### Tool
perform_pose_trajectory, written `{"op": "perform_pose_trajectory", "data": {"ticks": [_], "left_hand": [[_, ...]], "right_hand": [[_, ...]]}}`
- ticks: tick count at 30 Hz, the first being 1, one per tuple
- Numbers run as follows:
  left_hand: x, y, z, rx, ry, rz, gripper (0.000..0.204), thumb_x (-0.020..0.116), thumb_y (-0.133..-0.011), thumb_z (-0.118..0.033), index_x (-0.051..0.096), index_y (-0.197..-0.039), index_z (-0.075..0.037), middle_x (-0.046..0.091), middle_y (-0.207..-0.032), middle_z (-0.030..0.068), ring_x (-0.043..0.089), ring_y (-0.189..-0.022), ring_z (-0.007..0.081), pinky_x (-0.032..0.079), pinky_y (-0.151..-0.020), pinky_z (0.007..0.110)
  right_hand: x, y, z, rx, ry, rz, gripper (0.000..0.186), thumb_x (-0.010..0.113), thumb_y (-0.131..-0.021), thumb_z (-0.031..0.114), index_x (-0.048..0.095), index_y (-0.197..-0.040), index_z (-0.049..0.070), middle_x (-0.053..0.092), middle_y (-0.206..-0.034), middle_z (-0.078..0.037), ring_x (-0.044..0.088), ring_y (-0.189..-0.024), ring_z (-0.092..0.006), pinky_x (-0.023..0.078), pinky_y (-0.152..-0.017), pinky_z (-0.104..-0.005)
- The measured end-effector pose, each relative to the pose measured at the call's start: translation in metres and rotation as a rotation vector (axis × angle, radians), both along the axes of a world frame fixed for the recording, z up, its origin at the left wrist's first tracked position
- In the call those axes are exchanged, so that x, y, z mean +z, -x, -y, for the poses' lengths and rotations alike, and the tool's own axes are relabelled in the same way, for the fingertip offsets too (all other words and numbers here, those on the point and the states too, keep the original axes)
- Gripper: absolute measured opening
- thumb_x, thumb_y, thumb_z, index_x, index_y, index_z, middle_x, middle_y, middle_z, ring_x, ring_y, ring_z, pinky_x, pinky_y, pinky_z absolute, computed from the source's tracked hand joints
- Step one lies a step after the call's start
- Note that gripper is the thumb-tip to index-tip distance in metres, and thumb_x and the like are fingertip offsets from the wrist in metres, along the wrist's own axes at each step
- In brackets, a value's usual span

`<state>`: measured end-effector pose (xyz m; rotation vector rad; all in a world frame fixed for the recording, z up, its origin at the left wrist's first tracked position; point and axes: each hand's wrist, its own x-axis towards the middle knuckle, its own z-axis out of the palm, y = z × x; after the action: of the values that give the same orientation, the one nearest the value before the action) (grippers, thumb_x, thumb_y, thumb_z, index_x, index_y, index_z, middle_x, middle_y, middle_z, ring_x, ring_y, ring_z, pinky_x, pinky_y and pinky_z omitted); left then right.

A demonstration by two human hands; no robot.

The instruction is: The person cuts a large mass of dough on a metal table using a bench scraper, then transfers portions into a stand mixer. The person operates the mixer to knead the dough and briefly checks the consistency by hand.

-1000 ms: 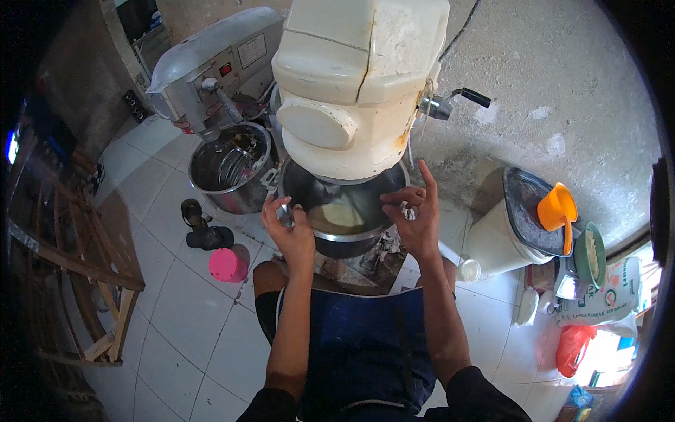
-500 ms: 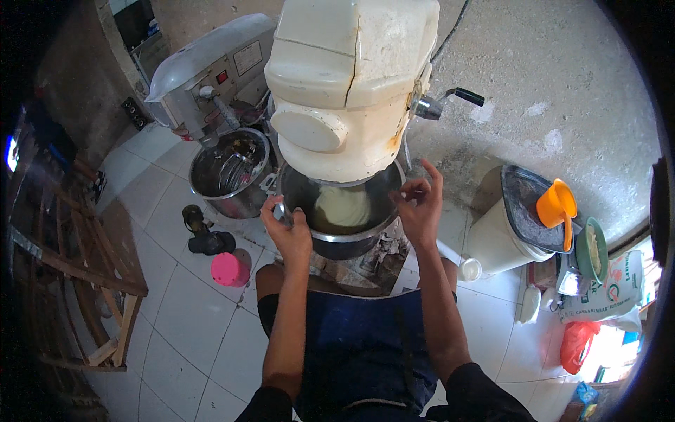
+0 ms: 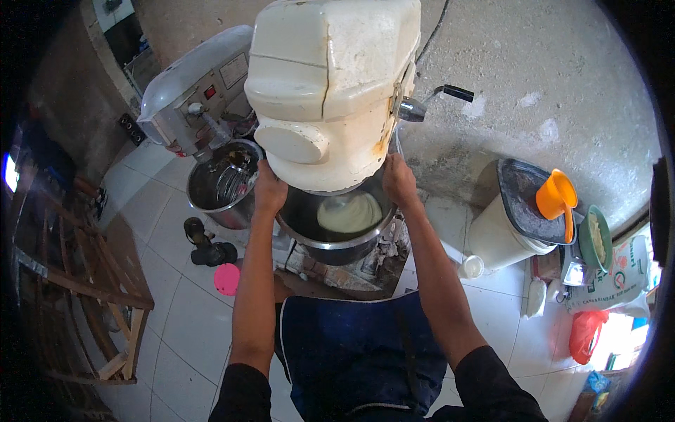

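Observation:
In front of me a cream-coloured stand mixer (image 3: 351, 84) overhangs a steel mixing bowl (image 3: 336, 252). Pale, smooth batter (image 3: 357, 212) lies in the bowl, with swirl marks on top. My left hand (image 3: 269, 188) is closed at the bowl's far left side, under the mixer head. At the far right side my right hand (image 3: 399, 181) is closed in the same way. Both arms are stretched forward, backs of the hands toward me. The fingertips are hidden, so I cannot tell whether they grip the rim or side handles.
A second mixer (image 3: 200, 81) with a steel bowl (image 3: 235, 212) and whisk stands left. Nearby are a pink container (image 3: 226, 279) and a black object (image 3: 211, 251). Right: a white bucket (image 3: 496, 235) under a dark tray (image 3: 517, 186) with an orange dipper (image 3: 555, 191). A wooden frame (image 3: 133, 344) stands far left.
Both hands have gone from half-open at the near rim to closed at the bowl's far sides. My arms reach further forward, and the view has shifted slightly.

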<state>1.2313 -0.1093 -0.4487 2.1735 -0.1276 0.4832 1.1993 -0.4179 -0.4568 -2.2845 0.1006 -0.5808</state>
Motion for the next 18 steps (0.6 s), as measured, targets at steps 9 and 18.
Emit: {"op": "perform_pose_trajectory", "data": {"ticks": [9,18], "left_hand": [[0.012,0.035,0.011,0.256,-0.099,0.197,0.031,0.065,-0.081,0.001,0.048,-0.108,-0.001,0.055,-0.105,0.0197,0.056,-0.099,0.0371,0.044,-0.088,0.047],[-0.012,0.024,0.002,0.258,-0.087,0.248,0.049,0.070,-0.080,-0.003,0.049,-0.123,0.004,0.053,-0.118,0.0230,0.051,-0.115,0.0395,0.039,-0.101,0.049]], "right_hand": [[0.019,0.022,-0.016,-0.158,-0.138,0.042,0.024,0.052,-0.099,0.031,0.056,-0.098,0.007,0.066,-0.092,-0.028,0.061,-0.091,-0.0500,0.045,-0.079,-0.0581],[0.094,0.218,-0.113,0.902,-0.912,0.308,0.029,0.061,-0.090,0.025,0.060,-0.109,0.004,0.057,-0.115,-0.011,0.054,-0.106,-0.0242,0.043,-0.092,-0.0413]]}}
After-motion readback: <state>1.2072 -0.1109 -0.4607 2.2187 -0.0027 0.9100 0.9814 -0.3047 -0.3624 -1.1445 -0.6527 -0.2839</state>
